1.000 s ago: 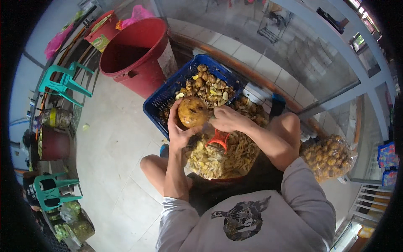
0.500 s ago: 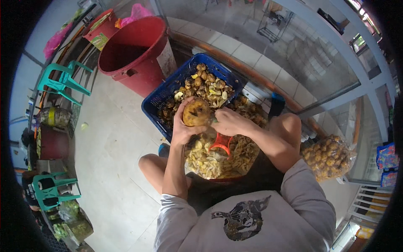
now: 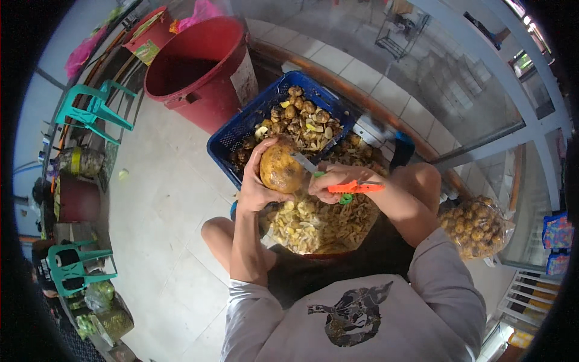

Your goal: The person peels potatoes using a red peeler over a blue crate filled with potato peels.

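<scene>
A large brown-yellow potato [image 3: 282, 169] rests in my left hand [image 3: 257, 188], the fingers wrapped round its left side and the thumb beneath. My right hand [image 3: 332, 180] grips a small knife [image 3: 305, 161] with a green handle, its blade reaching to the potato's upper right side. An orange peeler [image 3: 357, 187] sticks out from the same hand toward my right wrist. Below the hands lies a heap of pale peelings and cut pieces [image 3: 295, 226], partly in clear plastic. In front stands a blue crate [image 3: 226, 134] with several dirty potatoes [image 3: 301, 108] and scraps.
A big red bin [image 3: 199, 66] stands beyond the crate to the left. A bag of potatoes [image 3: 476, 226] sits by my right knee. Green plastic chairs [image 3: 90, 111] and a dark red tub [image 3: 78, 198] line the left side. Glass panels [image 3: 458, 78] border the right.
The peeler has swung from hanging below my right hand to pointing right. The knife blade now shows against the potato, which has turned in my left hand. The view has shifted slightly.
</scene>
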### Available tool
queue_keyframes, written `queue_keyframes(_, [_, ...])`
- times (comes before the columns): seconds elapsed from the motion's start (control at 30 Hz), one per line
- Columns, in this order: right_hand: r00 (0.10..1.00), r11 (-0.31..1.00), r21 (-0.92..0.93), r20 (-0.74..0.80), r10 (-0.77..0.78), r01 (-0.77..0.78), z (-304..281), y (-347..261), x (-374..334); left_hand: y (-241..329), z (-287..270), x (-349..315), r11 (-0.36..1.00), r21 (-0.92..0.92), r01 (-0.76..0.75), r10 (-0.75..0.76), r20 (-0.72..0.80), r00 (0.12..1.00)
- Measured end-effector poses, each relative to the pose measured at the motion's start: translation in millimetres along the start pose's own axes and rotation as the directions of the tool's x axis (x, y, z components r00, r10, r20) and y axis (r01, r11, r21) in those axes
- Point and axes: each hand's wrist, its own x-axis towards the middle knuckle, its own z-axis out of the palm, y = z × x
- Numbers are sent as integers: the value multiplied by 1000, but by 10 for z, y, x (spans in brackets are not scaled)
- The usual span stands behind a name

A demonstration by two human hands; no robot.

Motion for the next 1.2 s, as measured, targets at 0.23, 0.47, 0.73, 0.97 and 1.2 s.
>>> queue_keyframes(0.23, [966,999,20,255,36,-42,28,70,112,21,22,-56,1000,-2,3,-3,0,1000])
queue_keyframes(0.47, [972,973,-107,101,213,-202,126,-8,52,75,12,-39,999,45,-6,3,61,998])
queue_keyframes(0.73, [968,923,-307,22,249,-231,169,-35,43,32,56,-23,1000,5,27,-27,71,997])
queue_keyframes(0.97, [969,913,-366,-226,100,-179,-73,-270,-222,-46,-150,-19,1000,8,1,0,-72,997])
queue_keyframes(1.2, [953,864,-488,-301,-36,-121,-41,-269,-164,-59,-100,30,997,-83,-4,-4,-87,996])
